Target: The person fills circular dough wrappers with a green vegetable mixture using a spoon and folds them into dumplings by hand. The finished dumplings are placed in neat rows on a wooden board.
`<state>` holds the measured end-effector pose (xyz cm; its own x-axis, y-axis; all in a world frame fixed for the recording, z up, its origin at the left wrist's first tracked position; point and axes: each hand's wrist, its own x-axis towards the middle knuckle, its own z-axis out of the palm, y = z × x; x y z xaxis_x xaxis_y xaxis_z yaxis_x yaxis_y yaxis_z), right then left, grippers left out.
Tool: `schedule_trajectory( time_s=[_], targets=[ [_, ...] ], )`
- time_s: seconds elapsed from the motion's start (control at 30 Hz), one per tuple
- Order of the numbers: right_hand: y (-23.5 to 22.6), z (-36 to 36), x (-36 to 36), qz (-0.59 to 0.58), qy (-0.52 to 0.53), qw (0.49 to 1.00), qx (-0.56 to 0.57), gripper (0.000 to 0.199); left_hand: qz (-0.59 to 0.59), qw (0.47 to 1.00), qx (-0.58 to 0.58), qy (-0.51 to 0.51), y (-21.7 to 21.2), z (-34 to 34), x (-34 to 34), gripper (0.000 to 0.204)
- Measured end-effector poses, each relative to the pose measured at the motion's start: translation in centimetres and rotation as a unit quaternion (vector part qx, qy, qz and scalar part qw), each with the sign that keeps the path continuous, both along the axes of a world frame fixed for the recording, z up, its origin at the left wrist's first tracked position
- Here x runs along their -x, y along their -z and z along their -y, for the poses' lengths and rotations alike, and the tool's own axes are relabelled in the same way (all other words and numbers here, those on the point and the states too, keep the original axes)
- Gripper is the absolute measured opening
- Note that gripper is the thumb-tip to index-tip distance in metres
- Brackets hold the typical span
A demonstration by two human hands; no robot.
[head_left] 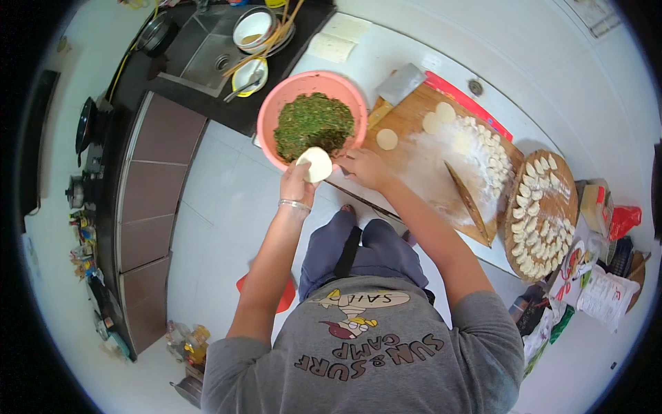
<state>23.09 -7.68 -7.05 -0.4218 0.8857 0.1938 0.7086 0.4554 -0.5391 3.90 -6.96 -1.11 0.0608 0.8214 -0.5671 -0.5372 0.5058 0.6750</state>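
My left hand (296,185) holds a round dumpling wrapper (318,165) flat on its fingers, over the near rim of a pink bowl (264,114). Green chopped filling (314,121) lies heaped in the bowl. My right hand (363,168) is at the bowl's near right rim, close to the wrapper, with its fingers curled in; what they hold, if anything, is hidden. Right of it lies a floured wooden board (407,181) with a loose wrapper (387,139), a tapered rolling pin (467,203) and small pieces of dough (491,155).
A cleaver (402,84) lies across the board's far left corner, beside a long red strip (469,103). On the right a round board (512,241) bears rows of dumplings. Bags (607,297) crowd beyond it. Far left, dishes and chopsticks (283,31) stand by the sink (207,62).
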Motion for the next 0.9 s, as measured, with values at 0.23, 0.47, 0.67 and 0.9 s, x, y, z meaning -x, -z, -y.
schedule_trajectory(
  time_s=[0.23, 0.47, 0.67, 0.9],
  targets=[
    [2.1, -2.4, 3.0, 0.029, -0.023, 0.999, -0.029, 0.023, 0.025, 0.999, 0.038, 0.005, 3.7, 0.0, 5.6, 0.038],
    [-0.5, -2.8, 0.3, -0.001, 0.019, 0.995, -0.101, 0.033, 0.045, 0.997, 0.048, 0.029, 5.2, -1.3, 6.8, 0.041],
    [0.7, -4.1, 1.2, 0.016, -0.031, 0.999, -0.038, 0.029, 0.043, 0.998, 0.037, 0.035, 5.2, -2.2, 6.8, 0.042],
    [0.2, -4.6, 0.7, -0.084, -0.022, 0.992, 0.092, 0.01, 0.033, 0.998, 0.032, 0.034, 5.3, -3.1, 7.3, 0.042]
  ],
)
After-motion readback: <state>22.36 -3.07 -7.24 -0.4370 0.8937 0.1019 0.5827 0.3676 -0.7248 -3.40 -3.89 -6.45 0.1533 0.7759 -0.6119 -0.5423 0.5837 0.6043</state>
